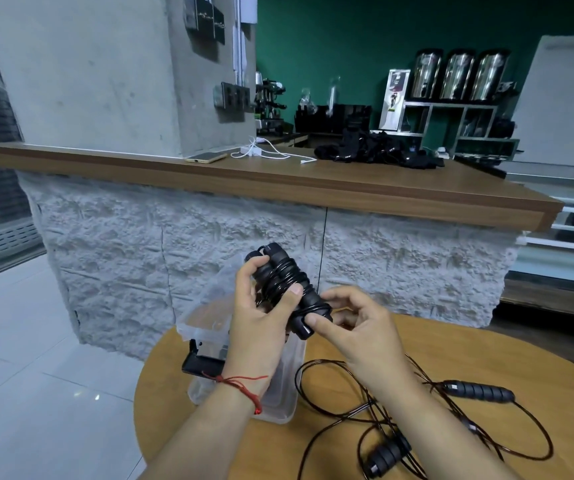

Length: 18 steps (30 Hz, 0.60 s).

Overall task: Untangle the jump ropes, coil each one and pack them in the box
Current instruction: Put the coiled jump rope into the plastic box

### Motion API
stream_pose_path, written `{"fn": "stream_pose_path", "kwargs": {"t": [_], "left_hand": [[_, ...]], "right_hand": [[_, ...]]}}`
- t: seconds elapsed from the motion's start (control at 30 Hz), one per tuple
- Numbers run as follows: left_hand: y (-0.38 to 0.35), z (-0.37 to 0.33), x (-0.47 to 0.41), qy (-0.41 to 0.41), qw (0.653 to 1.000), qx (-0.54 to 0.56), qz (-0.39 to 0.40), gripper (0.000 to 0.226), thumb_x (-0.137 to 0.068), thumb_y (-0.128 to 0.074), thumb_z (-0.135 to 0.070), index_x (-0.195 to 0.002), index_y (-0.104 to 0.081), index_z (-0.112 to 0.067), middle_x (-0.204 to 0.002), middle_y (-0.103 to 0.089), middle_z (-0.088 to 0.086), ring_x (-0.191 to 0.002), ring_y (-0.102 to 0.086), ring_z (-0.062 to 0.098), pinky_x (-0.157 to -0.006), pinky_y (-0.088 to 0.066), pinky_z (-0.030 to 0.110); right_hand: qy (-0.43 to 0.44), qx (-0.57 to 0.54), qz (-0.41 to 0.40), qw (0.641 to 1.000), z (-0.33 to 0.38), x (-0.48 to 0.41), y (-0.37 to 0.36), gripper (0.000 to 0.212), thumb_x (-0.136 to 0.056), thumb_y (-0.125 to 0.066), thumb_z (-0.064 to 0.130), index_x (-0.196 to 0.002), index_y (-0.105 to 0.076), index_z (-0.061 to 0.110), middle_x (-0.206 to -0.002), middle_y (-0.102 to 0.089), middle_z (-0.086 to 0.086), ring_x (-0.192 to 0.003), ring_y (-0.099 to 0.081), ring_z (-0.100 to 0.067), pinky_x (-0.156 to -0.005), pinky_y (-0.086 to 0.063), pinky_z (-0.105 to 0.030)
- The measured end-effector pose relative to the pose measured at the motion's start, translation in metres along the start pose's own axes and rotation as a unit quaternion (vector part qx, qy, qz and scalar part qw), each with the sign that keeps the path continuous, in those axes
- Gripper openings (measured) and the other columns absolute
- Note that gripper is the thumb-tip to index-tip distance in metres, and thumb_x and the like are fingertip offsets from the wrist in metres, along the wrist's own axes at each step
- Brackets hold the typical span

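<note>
My left hand (261,317) grips a black jump rope (287,284) whose cord is wound round its two handles, held up above the clear plastic box (287,403). My right hand (354,327) pinches the cord at the lower end of that bundle. A second black jump rope (479,391) lies loose and tangled on the round wooden table (486,351), one handle at the right and another handle (387,455) near the front. The box stands at the table's left edge with its lid (206,306) tilted open behind it.
A black object (202,363) sits at the box's left side. Behind the table runs a stone-faced counter with a wooden top (313,183) holding a phone, white cables and black gear. White tiled floor lies to the left.
</note>
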<state>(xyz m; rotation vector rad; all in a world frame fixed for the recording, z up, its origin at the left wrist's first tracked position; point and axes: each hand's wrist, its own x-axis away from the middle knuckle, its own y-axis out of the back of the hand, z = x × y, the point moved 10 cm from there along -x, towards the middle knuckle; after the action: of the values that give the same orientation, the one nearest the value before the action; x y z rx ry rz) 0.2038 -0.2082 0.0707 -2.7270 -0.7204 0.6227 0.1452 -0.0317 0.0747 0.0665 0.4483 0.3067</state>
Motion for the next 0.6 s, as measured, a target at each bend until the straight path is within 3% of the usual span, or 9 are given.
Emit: {"fn": "stream_pose_path", "kwargs": {"t": [0.1, 0.2, 0.3, 0.37, 0.47, 0.53, 0.6], "left_hand": [[0.017, 0.002, -0.005, -0.003, 0.999, -0.025, -0.035, 0.048, -0.087, -0.084, -0.031, -0.126, -0.058, -0.042, -0.124, -0.069, -0.005, -0.116, -0.07, 0.026, -0.096, -0.058, 0.062], [0.039, 0.011, -0.012, 0.002, 0.993, -0.047, -0.104, 0.043, -0.084, -0.087, -0.036, -0.114, -0.057, -0.044, -0.114, -0.073, 0.001, -0.103, -0.075, 0.023, -0.091, -0.061, 0.058], [0.055, 0.022, -0.017, 0.014, 0.986, -0.066, -0.152, 0.042, -0.082, -0.087, -0.041, -0.105, -0.052, -0.044, -0.103, -0.074, 0.005, -0.09, -0.076, 0.022, -0.085, -0.062, 0.059], [0.063, 0.029, -0.023, 0.027, 0.984, -0.088, -0.152, 0.039, -0.082, -0.083, -0.048, -0.105, -0.052, -0.046, -0.104, -0.075, 0.004, -0.092, -0.076, 0.02, -0.087, -0.061, 0.058], [0.069, 0.036, -0.038, 0.039, 0.985, -0.132, -0.103, 0.022, -0.1, -0.064, -0.048, -0.119, -0.054, -0.053, -0.109, -0.075, 0.003, -0.096, -0.077, 0.019, -0.09, -0.062, 0.053], [0.076, 0.034, -0.048, 0.045, 0.981, -0.174, -0.066, 0.032, -0.109, -0.05, -0.045, -0.139, -0.046, -0.053, -0.105, -0.077, 0.0, -0.089, -0.078, 0.013, -0.086, -0.062, 0.04], [0.091, 0.022, -0.062, 0.015, 0.956, -0.289, -0.05, 0.038, -0.111, -0.042, -0.043, -0.149, -0.037, -0.048, -0.098, -0.076, -0.005, -0.075, -0.072, 0.005, -0.072, -0.057, 0.026]], "right_hand": [[-0.011, -0.001, 0.014, 1.0, -0.007, -0.004, -0.016, 0.031, -0.082, -0.091, 0.024, -0.104, -0.075, 0.039, -0.106, -0.073, 0.019, -0.073, -0.061, -0.009, -0.077, -0.057, -0.026], [-0.022, 0.037, 0.055, 0.998, -0.011, -0.012, -0.035, 0.039, -0.084, -0.089, 0.04, -0.117, -0.069, 0.047, -0.116, -0.071, 0.019, -0.086, -0.068, -0.012, -0.087, -0.061, -0.036], [0.032, 0.216, 0.113, 0.969, -0.007, -0.023, -0.064, 0.066, -0.08, -0.088, 0.047, -0.137, -0.057, 0.047, -0.129, -0.06, 0.024, -0.115, -0.058, 0.002, -0.098, -0.046, -0.015], [0.077, 0.309, 0.11, 0.942, -0.002, -0.033, -0.079, 0.072, -0.079, -0.086, 0.048, -0.143, -0.053, 0.043, -0.131, -0.056, 0.022, -0.119, -0.052, 0.0, -0.099, -0.042, -0.015], [0.078, 0.356, 0.089, 0.927, -0.006, -0.055, -0.082, 0.068, -0.078, -0.081, 0.057, -0.139, -0.054, 0.045, -0.123, -0.062, 0.02, -0.114, -0.053, -0.01, -0.095, -0.048, -0.032], [0.056, 0.335, 0.091, 0.936, -0.011, -0.073, -0.076, 0.067, -0.077, -0.084, 0.057, -0.138, -0.058, 0.043, -0.122, -0.065, 0.016, -0.113, -0.057, -0.012, -0.096, -0.049, -0.034], [0.028, 0.304, 0.093, 0.948, -0.019, -0.089, -0.069, 0.065, -0.077, -0.088, 0.053, -0.135, -0.061, 0.041, -0.12, -0.066, 0.013, -0.109, -0.062, -0.013, -0.096, -0.053, -0.037]]}}
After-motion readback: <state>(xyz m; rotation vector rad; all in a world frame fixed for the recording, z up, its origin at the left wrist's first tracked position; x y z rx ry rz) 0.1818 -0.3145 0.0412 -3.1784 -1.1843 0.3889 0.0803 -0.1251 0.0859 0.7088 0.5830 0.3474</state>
